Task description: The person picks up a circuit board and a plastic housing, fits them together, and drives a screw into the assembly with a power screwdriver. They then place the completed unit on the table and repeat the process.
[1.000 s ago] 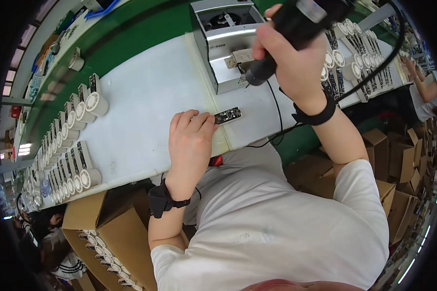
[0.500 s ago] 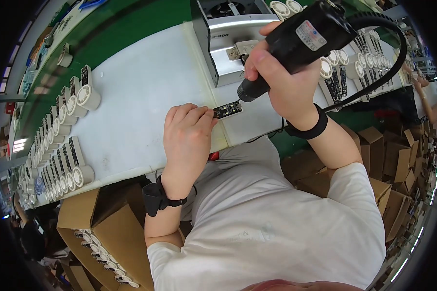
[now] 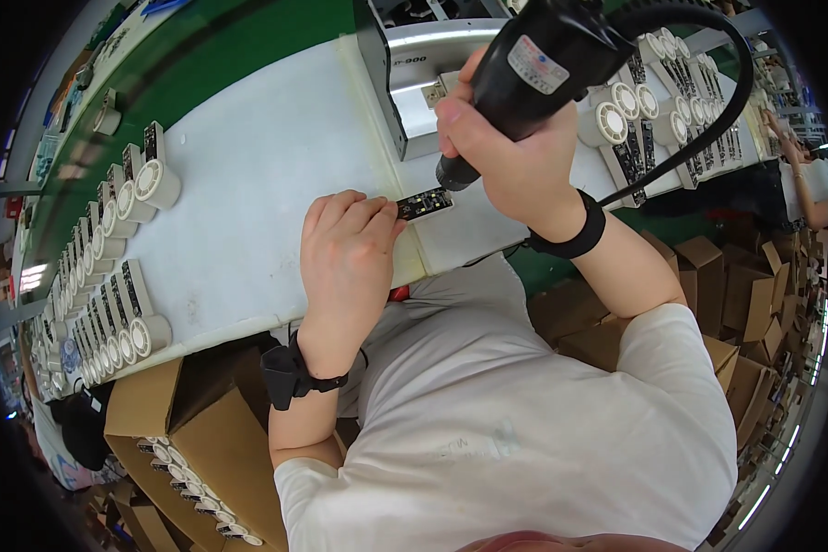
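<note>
Screwdriver, black, cylindrical, over slim rectangular circuit board, smooth white worktop

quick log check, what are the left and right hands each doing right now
Left hand: closed over one end of the circuit-board piece, holding it.
Right hand: closed, holding the black handheld power tool.

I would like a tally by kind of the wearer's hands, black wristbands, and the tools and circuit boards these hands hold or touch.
Hands: 2
Black wristbands: 2
Black power tool: 1
Circuit board: 1
Total: 6
</note>
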Tool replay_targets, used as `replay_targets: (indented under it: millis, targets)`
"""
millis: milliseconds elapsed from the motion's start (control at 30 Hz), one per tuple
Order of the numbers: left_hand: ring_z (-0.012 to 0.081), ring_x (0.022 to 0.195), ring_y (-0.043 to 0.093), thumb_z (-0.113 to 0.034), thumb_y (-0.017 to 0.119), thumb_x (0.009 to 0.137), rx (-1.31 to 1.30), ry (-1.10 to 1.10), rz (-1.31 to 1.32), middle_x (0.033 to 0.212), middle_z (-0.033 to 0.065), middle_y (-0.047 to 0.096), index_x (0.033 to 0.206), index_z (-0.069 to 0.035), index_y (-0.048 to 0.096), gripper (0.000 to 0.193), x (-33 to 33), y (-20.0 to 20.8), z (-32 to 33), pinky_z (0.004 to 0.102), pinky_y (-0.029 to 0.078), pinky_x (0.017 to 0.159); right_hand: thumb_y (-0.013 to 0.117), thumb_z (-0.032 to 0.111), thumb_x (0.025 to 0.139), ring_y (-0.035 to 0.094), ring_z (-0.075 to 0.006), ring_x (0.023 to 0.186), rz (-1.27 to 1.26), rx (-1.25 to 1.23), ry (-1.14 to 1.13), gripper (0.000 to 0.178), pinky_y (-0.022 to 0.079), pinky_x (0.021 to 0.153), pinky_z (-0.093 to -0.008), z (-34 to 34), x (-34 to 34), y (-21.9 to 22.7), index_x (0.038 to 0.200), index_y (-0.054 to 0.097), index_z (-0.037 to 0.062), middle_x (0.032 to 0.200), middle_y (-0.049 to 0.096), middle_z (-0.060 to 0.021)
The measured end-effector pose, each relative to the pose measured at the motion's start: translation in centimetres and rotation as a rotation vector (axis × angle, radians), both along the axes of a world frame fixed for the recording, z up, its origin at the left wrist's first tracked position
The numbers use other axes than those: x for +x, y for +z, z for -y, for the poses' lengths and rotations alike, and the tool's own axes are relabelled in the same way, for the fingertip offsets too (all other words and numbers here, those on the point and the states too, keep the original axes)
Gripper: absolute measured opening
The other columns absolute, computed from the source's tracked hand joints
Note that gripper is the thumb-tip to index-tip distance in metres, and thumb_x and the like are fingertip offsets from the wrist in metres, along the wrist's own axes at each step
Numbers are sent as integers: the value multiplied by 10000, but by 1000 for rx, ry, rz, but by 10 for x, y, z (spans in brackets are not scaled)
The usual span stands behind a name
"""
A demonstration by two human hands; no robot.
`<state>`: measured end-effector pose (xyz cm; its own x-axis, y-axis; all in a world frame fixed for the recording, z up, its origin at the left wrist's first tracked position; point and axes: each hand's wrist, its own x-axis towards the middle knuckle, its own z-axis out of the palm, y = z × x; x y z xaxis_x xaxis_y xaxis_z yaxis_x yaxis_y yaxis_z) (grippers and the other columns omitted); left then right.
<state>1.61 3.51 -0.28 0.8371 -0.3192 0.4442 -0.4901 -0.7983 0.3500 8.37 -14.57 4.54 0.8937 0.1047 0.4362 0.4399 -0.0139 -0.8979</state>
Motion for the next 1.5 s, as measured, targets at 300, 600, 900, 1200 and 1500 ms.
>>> replay_targets:
  millis: [300,600,900,1200,1500]
  targets:
    - [265,979,615,-94,747,756,5,4,-7,951,68,697,924,-17,711,188,0,0,1,386,466,884,651,-52,839,608,-140,616,-24,-63,61,253,506,571,-290,2,2,5,1061,541,-4,741,611,-52]
    - [267,981,617,-82,749,747,-18,5,18,955,72,699,925,-19,709,193,-3,-1,0,390,467,881,682,28,853,598,-116,577,142,289,-124,207,479,537,-253,15,17,45,1019,561,-3,734,620,-34]
    - [271,970,620,-83,747,744,-16,-3,40,945,75,697,916,-13,706,190,-4,-1,2,392,470,879,649,37,878,591,-125,589,75,162,-113,257,479,539,-255,10,28,39,1087,508,-14,738,604,-45]
    - [259,976,621,-93,753,738,-11,17,58,926,65,696,910,-20,710,192,-4,-4,0,383,469,886,632,26,870,588,-146,583,-50,231,-95,252,481,546,-276,13,2,43,1084,507,-18,732,599,-52]
    - [256,983,623,-101,766,734,-33,26,53,928,54,699,907,-32,715,193,-4,-6,-1,379,468,903,598,3,896,579,-191,602,0,225,101,297,512,590,-360,17,-20,14,1173,489,-13,739,582,-93]
